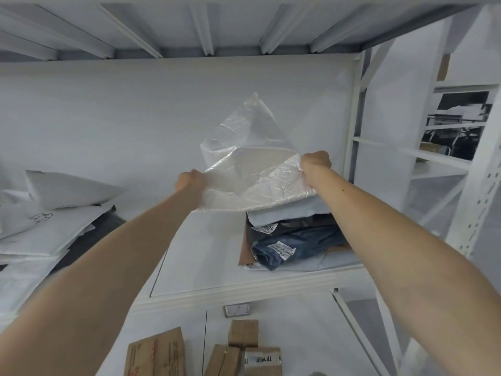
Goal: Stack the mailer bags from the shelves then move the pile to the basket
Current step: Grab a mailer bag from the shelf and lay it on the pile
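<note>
A clear, crinkled mailer bag point(249, 169) with a flat white item inside hangs tilted above a pile on the white shelf point(206, 270). My left hand point(189, 180) grips its left near corner and my right hand point(315, 164) grips its right corner. Under it lies the pile of mailer bags point(292, 237): a pale blue one on top, then a black one and a dark blue one with white labels, over a brown one. More white mailer bags point(46, 221) lie loosely heaped at the shelf's left end. No basket is in view.
The shelf above point(189, 28) hangs close overhead. A white upright post point(357, 126) bounds the shelf on the right, with further shelving point(447, 158) beyond it. On the lower shelf lie brown cardboard parcels point(238, 351) and a small label tag point(238, 310).
</note>
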